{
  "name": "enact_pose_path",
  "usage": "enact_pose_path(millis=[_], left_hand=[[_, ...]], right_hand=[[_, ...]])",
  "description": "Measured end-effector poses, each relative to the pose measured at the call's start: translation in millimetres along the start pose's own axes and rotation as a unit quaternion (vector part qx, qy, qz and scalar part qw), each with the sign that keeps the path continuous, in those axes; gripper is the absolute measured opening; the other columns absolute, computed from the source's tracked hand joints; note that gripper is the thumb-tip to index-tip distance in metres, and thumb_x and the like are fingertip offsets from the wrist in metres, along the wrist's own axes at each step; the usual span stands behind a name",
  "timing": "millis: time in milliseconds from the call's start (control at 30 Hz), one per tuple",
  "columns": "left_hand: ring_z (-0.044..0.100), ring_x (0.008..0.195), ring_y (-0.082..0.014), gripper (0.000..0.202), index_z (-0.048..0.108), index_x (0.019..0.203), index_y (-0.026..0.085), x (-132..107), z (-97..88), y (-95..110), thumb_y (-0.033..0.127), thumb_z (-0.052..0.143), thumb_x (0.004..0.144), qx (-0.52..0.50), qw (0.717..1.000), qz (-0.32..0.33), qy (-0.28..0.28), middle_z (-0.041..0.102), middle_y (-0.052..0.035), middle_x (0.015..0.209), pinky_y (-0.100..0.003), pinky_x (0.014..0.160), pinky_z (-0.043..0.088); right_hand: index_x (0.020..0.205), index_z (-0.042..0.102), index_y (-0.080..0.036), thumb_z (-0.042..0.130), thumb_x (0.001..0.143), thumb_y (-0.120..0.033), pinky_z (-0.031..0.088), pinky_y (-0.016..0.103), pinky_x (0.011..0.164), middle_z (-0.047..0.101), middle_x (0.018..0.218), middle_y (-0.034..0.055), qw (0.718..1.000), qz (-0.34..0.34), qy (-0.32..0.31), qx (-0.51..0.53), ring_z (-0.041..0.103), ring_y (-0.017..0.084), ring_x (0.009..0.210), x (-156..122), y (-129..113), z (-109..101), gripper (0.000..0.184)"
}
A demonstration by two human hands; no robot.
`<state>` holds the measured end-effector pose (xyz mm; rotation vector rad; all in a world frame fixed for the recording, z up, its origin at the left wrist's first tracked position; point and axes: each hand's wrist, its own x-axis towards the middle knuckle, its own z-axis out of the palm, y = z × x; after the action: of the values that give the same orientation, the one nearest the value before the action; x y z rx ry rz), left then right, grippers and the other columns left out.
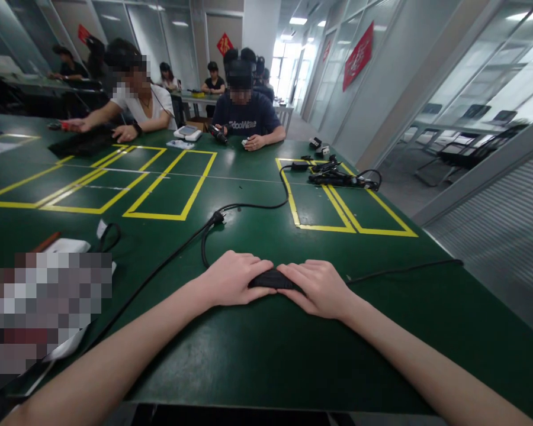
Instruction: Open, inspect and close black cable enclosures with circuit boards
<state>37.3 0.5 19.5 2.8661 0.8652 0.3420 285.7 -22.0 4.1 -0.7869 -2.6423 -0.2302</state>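
Note:
Both of my hands grip a black power adapter (272, 279) close to the green table's surface. My left hand (234, 277) is closed around its left end, thumb on the near side. On its right end my right hand (316, 285) is closed in the same way. Fingers cover much of the adapter. A black cable (203, 248) emerges beside my left hand and curves up to a plug (217, 218) lying on the table. Another thin black cable (404, 269) runs from beside my right hand toward the table's right edge.
Yellow tape rectangles (184, 214) mark the green table (249, 361). A heap of black cables and adapters (333, 174) lies at the far right. A blurred pale object (48, 302) sits at left. Across the table, two people (244, 118) handle tools and parts.

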Motion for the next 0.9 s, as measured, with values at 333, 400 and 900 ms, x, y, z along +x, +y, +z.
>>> enact_pose_path(millis=[333,400,900], left_hand=[[0.071,0.077,-0.0221,0.028,0.058,0.100,0.019,-2.0,1.5,-1.7,0.046,0.052,0.104,0.037,0.998,0.042,-0.027,0.071,-0.0037,0.086,-0.030,0.063,0.047],[0.070,0.076,-0.0218,0.027,0.058,0.099,0.020,-2.2,1.6,0.2,0.046,0.051,0.105,0.044,0.997,0.058,-0.026,0.070,-0.0036,0.085,-0.031,0.063,0.048],[0.054,0.141,-0.0324,0.055,0.048,0.151,0.018,-4.1,5.8,3.9,0.045,0.056,0.103,0.031,0.986,0.073,0.143,0.057,-0.0186,0.152,-0.054,0.120,0.041]], right_hand=[[0.124,0.054,-0.019,0.059,0.101,-0.036,0.045,0.026,0.061,0.071,0.096,0.0041,0.942,0.136,-0.101,0.291,0.063,0.014,0.067,0.8,-3.0,-8.9,0.028],[0.115,0.053,-0.020,0.063,0.098,-0.038,0.041,0.023,0.055,0.065,0.089,0.0001,0.895,0.188,-0.113,0.388,0.055,0.011,0.060,-0.1,-4.8,-9.6,0.027],[0.090,0.045,-0.023,0.076,0.084,-0.062,0.038,0.022,0.053,0.069,0.089,0.0028,0.721,0.325,0.006,0.612,0.055,0.012,0.064,-1.5,22.1,-16.4,0.050]])
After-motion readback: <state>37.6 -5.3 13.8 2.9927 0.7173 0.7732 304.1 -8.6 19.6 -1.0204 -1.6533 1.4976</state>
